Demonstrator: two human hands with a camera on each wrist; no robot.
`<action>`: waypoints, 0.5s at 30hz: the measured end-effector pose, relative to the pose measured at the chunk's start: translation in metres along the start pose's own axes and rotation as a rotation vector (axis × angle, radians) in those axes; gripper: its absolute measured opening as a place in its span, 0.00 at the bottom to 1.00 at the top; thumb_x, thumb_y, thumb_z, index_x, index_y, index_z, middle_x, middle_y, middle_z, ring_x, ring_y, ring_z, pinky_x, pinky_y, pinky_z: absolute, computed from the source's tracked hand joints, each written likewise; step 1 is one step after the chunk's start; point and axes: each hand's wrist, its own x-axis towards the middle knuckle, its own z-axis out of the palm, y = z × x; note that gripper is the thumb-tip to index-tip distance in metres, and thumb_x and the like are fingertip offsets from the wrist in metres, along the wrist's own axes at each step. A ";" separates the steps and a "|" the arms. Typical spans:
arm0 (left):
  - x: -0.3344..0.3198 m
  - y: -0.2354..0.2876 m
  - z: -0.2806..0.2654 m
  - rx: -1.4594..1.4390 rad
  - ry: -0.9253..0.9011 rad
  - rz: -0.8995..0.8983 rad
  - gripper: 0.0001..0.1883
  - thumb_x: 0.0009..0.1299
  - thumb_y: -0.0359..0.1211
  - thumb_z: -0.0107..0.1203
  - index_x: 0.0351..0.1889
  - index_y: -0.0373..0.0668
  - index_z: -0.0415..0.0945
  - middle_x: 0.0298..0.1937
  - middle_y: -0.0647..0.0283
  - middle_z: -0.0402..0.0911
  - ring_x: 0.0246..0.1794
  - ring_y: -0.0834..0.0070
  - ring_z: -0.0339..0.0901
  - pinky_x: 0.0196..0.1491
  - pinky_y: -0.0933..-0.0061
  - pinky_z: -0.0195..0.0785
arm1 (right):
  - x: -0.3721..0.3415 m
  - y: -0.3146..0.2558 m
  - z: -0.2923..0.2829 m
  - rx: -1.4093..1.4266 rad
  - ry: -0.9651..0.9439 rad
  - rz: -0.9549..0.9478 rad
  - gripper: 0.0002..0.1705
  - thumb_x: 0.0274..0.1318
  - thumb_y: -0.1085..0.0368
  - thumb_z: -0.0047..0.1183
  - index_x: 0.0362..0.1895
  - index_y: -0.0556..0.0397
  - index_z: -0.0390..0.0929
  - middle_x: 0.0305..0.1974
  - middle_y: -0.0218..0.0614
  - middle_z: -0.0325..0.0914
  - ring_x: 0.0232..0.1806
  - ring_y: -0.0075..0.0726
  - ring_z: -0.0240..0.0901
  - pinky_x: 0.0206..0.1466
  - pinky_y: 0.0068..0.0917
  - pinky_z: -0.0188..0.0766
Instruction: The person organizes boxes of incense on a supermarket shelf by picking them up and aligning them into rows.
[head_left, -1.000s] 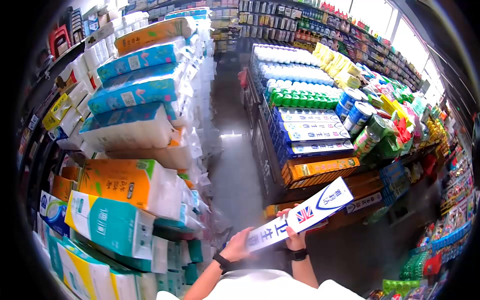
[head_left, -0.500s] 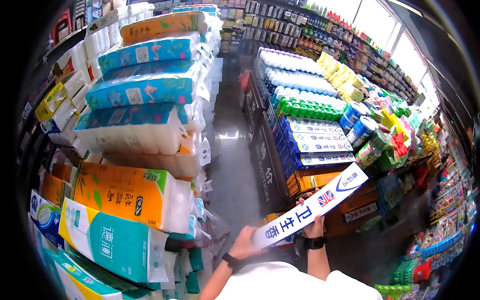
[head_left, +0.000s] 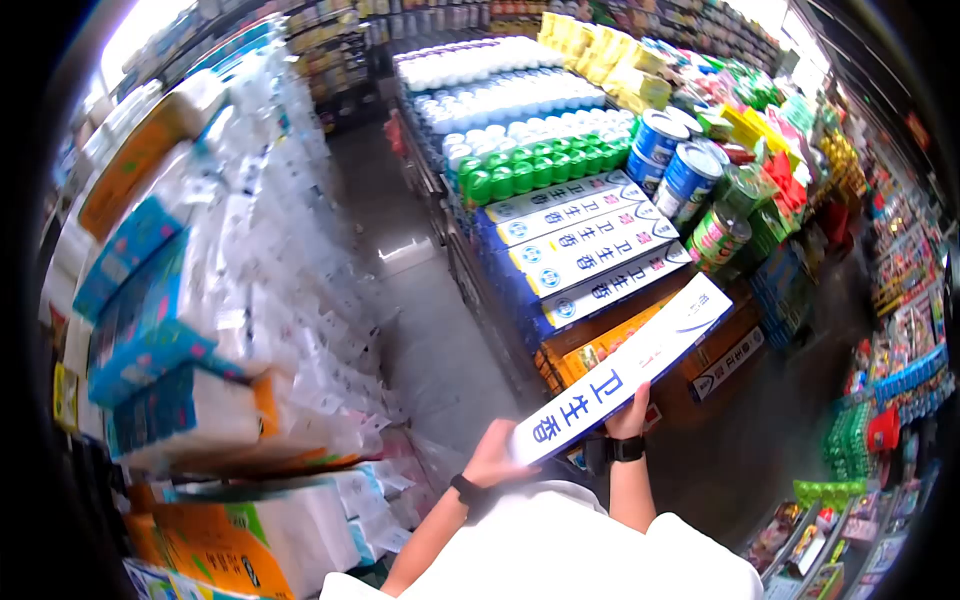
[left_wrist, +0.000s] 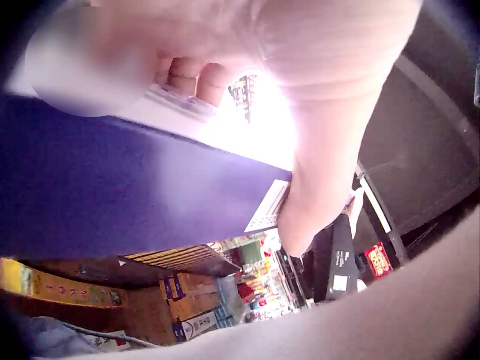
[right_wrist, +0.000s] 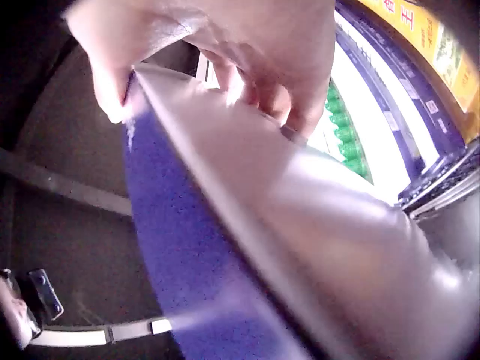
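A long white box with blue sides and dark blue characters [head_left: 620, 368] slants up to the right in front of the body. My left hand [head_left: 492, 456] grips its lower-left end; in the left wrist view the hand [left_wrist: 322, 82] has thumb and fingers on either side of the blue-sided box [left_wrist: 127, 184]. Further along, my right hand [head_left: 628, 416] holds the box from its lower edge. The right wrist view shows that hand [right_wrist: 217, 37] spanning the box [right_wrist: 195, 247], thumb on one side, fingers on the other. Similar boxes [head_left: 590, 240] lie stacked just beyond.
Green-capped bottles [head_left: 545, 165], blue cans [head_left: 688, 178] and a green-labelled jar [head_left: 718, 238] stand on the display beside the stacked boxes. Orange boxes [head_left: 610, 345] lie below them. Wrapped paper packs [head_left: 150, 310] fill the left side, with a grey floor aisle [head_left: 430, 320] between.
The head view has swung, so the aisle and display appear further left and the stacked boxes larger. Both hands still hold the long box, now a little lower in view at its left end.
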 end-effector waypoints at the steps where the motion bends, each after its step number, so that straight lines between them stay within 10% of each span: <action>1: 0.020 0.008 -0.001 0.013 -0.021 0.002 0.39 0.38 0.44 0.73 0.44 0.33 0.67 0.41 0.55 0.68 0.44 0.66 0.68 0.47 0.72 0.63 | 0.014 -0.007 -0.003 0.028 0.019 -0.003 0.51 0.52 0.33 0.45 0.69 0.49 0.42 0.64 0.38 0.56 0.65 0.45 0.55 0.67 0.41 0.50; 5: 0.093 0.017 0.002 0.145 0.002 0.007 0.36 0.37 0.39 0.70 0.43 0.33 0.67 0.39 0.53 0.68 0.42 0.61 0.69 0.46 0.69 0.64 | 0.046 -0.003 -0.049 0.052 0.145 0.101 0.43 0.58 0.36 0.37 0.68 0.50 0.47 0.63 0.35 0.59 0.64 0.40 0.56 0.67 0.39 0.48; 7: 0.125 0.026 0.005 0.301 0.057 0.019 0.34 0.37 0.39 0.69 0.42 0.34 0.68 0.38 0.53 0.69 0.40 0.57 0.69 0.44 0.64 0.64 | 0.043 0.013 -0.065 -0.014 0.327 0.215 0.31 0.61 0.53 0.46 0.64 0.44 0.52 0.55 0.34 0.65 0.55 0.36 0.66 0.54 0.39 0.68; 10: 0.158 0.032 0.015 0.424 0.039 0.059 0.36 0.38 0.41 0.71 0.44 0.36 0.68 0.39 0.54 0.69 0.42 0.58 0.68 0.44 0.62 0.62 | 0.054 0.001 -0.027 -0.142 0.458 0.210 0.38 0.55 0.77 0.47 0.66 0.52 0.41 0.55 0.42 0.61 0.54 0.34 0.64 0.55 0.32 0.65; 15: 0.194 0.041 0.034 0.312 -0.043 0.174 0.45 0.44 0.43 0.71 0.57 0.32 0.60 0.52 0.47 0.65 0.53 0.53 0.64 0.56 0.58 0.59 | 0.097 0.014 -0.075 -0.278 0.561 0.029 0.39 0.55 0.79 0.43 0.67 0.58 0.39 0.57 0.44 0.61 0.57 0.35 0.62 0.60 0.30 0.59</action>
